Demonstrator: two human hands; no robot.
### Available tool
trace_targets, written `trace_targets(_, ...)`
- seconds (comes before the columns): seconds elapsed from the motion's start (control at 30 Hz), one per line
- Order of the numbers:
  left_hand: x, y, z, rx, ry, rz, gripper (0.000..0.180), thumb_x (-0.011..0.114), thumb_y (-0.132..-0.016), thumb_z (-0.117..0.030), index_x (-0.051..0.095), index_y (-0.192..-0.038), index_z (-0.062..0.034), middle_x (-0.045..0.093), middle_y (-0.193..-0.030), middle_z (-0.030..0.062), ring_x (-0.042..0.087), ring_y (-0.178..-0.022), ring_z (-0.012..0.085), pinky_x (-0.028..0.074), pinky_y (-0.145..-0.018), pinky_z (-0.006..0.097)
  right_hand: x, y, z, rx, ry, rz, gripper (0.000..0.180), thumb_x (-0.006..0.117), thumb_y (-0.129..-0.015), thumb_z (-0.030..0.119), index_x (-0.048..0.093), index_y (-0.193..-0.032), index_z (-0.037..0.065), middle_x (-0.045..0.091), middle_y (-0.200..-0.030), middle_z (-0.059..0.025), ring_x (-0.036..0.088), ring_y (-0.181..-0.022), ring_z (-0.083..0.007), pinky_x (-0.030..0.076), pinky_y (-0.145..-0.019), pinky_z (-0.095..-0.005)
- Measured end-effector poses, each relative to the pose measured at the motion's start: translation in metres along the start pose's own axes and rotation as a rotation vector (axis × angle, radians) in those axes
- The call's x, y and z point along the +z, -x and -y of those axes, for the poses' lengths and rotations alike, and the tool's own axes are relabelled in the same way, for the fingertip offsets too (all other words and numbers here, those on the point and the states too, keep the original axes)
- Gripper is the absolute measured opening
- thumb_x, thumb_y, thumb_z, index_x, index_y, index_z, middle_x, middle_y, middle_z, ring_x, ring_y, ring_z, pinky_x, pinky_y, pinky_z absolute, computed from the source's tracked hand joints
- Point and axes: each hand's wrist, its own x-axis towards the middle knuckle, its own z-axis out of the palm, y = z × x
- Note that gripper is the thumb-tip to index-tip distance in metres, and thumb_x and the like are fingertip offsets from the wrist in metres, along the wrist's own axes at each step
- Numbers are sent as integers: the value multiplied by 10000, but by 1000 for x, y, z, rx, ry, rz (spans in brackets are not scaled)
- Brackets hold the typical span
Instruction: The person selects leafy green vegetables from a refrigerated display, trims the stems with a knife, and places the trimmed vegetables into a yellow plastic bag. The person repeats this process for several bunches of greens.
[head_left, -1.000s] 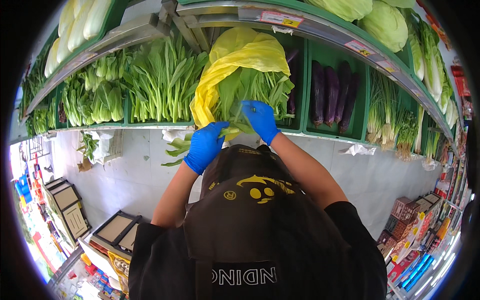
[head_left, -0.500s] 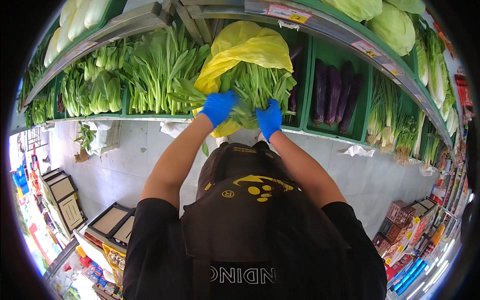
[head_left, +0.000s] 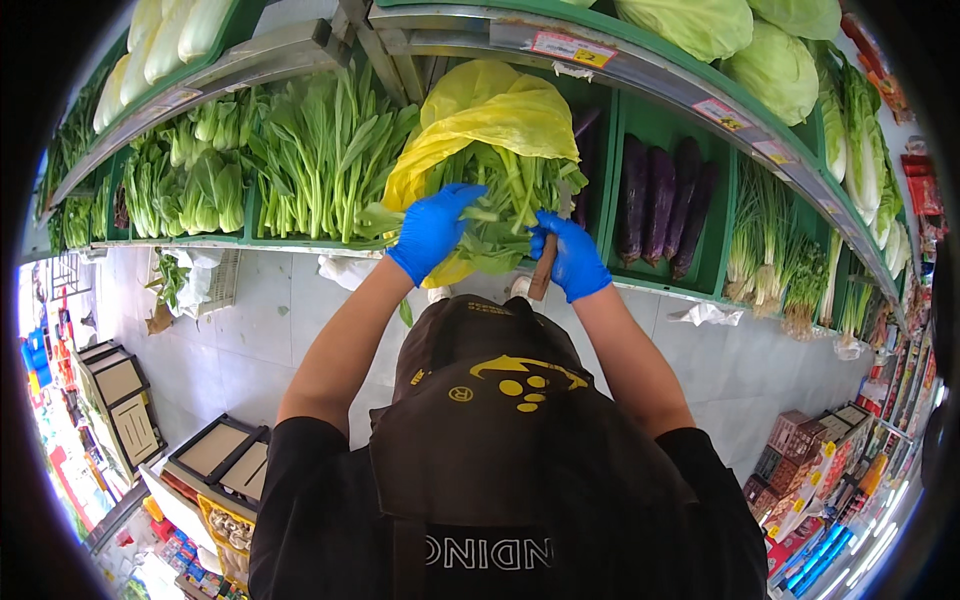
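Both my hands wear blue gloves and reach into a green shelf bin. My left hand (head_left: 432,230) grips a bunch of leafy green stalks (head_left: 500,205) that lies in an opened yellow plastic bag (head_left: 490,115). My right hand (head_left: 570,255) holds the same bunch from the right side, and a brown wooden handle (head_left: 541,272) sticks down from under its fingers. The bag's upper flap is folded back over the greens.
Left of the bag stand bunches of long green stalks (head_left: 320,155) and bok choy (head_left: 195,180). Purple eggplants (head_left: 665,200) fill the bin to the right, then scallions (head_left: 775,250). Cabbages (head_left: 700,25) sit on the upper shelf. Wooden crates (head_left: 215,455) stand on the floor at lower left.
Both hands have risen from the shelf's front edge into the bin and now grasp the greens inside the yellow bag. The view has tilted closer to the shelf.
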Motion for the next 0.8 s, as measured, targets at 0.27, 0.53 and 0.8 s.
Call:
trace_targets(0.27, 32, -43, -23, -551, 517, 189, 404, 715, -811, -347, 652, -905, 41, 640, -704, 125, 622, -586, 178, 494, -547, 313, 7, 2, -18, 56, -34, -58, 179, 618, -860, 158, 580, -995, 48, 639, -832, -108, 558, -617, -193, 462, -543, -314)
trace_targets(0.53, 22, -28, -12, -628, 841, 183, 254, 635, -888, -203, 653, -950, 43, 664, -777, 107, 622, -670, 155, 499, -609, 289, 30, 16, -17, 59, 26, -1, 245, 607, -899, 261, 590, -1051, 69, 649, -838, -87, 554, -624, -171, 468, -569, -305)
trace_targets(0.8, -3, -15, 4, -642, 413, 13, 296, 603, -905, -186, 608, -1102, 35, 669, -883, 186, 676, -813, 279, 533, -716, 375, 8, 4, -16, 65, 51, -83, 278, 551, -932, 286, 616, -1039, 38, 642, -779, -97, 555, -594, -185, 452, -529, -311)
